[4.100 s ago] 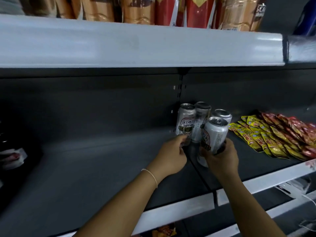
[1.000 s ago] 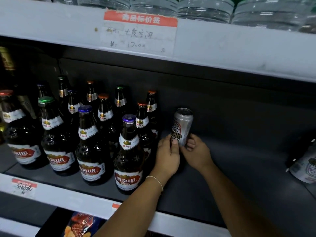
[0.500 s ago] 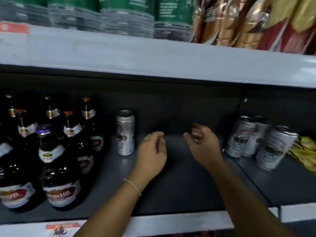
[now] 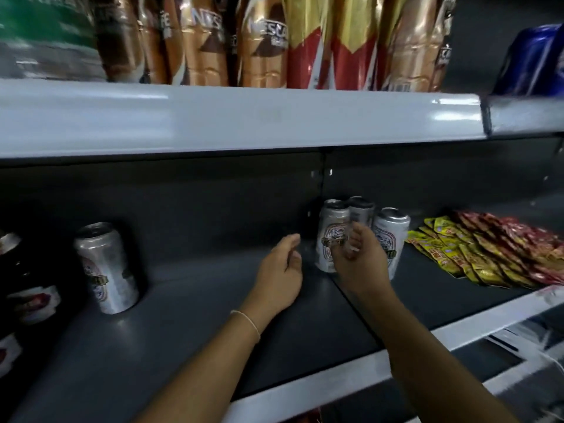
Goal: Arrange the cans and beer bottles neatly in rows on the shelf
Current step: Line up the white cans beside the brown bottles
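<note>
Both hands [image 4: 282, 267] now nearer three cans [image 4: 332, 233], Nescafé packs [image 4: 262, 41] above

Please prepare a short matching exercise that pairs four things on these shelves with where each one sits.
Things:
1. lone silver beer can
2. cluster of three silver beer cans
3. yellow and red snack packets
4. gold and red coffee bags

Places:
A. upper shelf
B. far right of the lower shelf
C. beside the dark bottles at left
D. just beyond the right hand

Pairs: 1-C, 2-D, 3-B, 4-A
</note>
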{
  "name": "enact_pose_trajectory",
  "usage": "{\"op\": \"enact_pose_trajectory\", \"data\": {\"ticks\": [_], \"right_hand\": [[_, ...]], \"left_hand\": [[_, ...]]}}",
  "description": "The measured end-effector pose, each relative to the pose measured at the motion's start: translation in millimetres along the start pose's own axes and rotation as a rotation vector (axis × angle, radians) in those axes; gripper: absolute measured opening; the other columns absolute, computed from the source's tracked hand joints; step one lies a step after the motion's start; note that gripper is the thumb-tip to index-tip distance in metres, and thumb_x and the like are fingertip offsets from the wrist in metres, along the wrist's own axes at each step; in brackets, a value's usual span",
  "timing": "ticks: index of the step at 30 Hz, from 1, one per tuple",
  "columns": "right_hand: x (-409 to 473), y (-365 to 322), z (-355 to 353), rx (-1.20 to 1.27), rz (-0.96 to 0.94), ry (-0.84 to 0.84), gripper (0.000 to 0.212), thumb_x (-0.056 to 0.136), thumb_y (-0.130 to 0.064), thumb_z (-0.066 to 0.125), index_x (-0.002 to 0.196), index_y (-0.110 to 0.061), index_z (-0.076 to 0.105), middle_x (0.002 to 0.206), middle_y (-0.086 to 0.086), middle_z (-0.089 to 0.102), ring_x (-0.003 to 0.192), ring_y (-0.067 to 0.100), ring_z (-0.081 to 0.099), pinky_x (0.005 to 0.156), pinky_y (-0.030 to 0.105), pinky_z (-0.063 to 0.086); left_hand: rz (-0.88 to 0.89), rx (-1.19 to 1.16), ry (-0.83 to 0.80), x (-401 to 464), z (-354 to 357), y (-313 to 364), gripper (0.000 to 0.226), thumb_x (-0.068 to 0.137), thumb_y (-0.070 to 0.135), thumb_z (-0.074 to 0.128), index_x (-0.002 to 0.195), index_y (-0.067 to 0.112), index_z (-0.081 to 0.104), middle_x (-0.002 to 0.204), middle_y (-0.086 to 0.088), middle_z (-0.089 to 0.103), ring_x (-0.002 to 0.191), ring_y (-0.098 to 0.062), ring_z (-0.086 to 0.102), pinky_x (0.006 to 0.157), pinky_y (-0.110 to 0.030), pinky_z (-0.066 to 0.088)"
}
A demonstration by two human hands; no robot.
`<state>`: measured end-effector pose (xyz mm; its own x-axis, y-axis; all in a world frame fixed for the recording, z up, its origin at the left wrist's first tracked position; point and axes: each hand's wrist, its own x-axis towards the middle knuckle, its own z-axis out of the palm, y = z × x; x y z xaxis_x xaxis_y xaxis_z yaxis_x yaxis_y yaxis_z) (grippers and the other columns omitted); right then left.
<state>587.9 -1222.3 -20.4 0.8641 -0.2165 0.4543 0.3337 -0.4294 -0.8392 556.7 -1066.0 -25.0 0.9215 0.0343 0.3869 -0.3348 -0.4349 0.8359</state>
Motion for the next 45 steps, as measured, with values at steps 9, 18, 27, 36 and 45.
{"op": "enact_pose_trajectory", "data": {"ticks": [9, 18, 27, 36, 45], "right_hand": [[26, 39, 27, -0.177, 0.148, -0.103, 0.060, 0.082, -0.029, 0.073, 0.131, -0.008, 0.047, 0.124, 0.012, 0.060, 0.120, 0.029, 0.054, 0.101, 0.036, 0.045], [32, 47, 44, -0.301, 0.152, -0.032, 0.086, 0.080, -0.029, 0.076, 0.146, -0.003, 0.029, 0.140, 0.027, 0.039, 0.127, 0.043, 0.041, 0.109, 0.048, 0.037], [34, 47, 50, -0.255, 0.147, -0.055, 0.082, 0.075, -0.029, 0.081, 0.138, -0.006, 0.034, 0.138, 0.023, 0.036, 0.125, 0.039, 0.044, 0.105, 0.050, 0.041], [3, 15, 68, 0.109, 0.065, -0.224, 0.056, 0.069, -0.020, 0.084, 0.112, -0.026, 0.049, 0.110, -0.001, 0.065, 0.101, 0.016, 0.064, 0.090, 0.037, 0.054], [-70, -54, 125, 0.376, 0.034, -0.570, 0.058, 0.080, 0.003, 0.074, 0.126, -0.021, 0.050, 0.116, -0.006, 0.067, 0.105, 0.005, 0.066, 0.090, 0.026, 0.054]], "left_hand": [[-0.133, -0.174, 0.016, 18, 34, 1, 0.037, 0.103, 0.023, 0.039, 0.138, 0.015, 0.047, 0.141, 0.002, 0.050, 0.130, -0.008, 0.045, 0.111, -0.022, 0.031], [-0.188, -0.128, 0.078, 16, 27, -20, 0.038, 0.102, 0.025, 0.040, 0.138, 0.014, 0.048, 0.141, 0.000, 0.051, 0.130, -0.009, 0.045, 0.115, -0.028, 0.031], [-0.225, -0.154, 0.104, 9, 14, -28, 0.040, 0.103, 0.026, 0.039, 0.140, 0.013, 0.045, 0.142, 0.002, 0.049, 0.131, -0.008, 0.044, 0.112, -0.022, 0.030], [-0.230, -0.119, 0.175, -10, -32, -33, 0.035, 0.101, 0.015, 0.042, 0.135, 0.013, 0.048, 0.108, 0.019, 0.055, 0.108, -0.002, 0.052, 0.090, -0.005, 0.034], [-0.173, -0.081, 0.394, -58, -132, -40, 0.033, 0.100, 0.010, 0.043, 0.131, 0.013, 0.053, 0.126, 0.004, 0.056, 0.114, -0.003, 0.050, 0.086, 0.005, 0.031]]}}
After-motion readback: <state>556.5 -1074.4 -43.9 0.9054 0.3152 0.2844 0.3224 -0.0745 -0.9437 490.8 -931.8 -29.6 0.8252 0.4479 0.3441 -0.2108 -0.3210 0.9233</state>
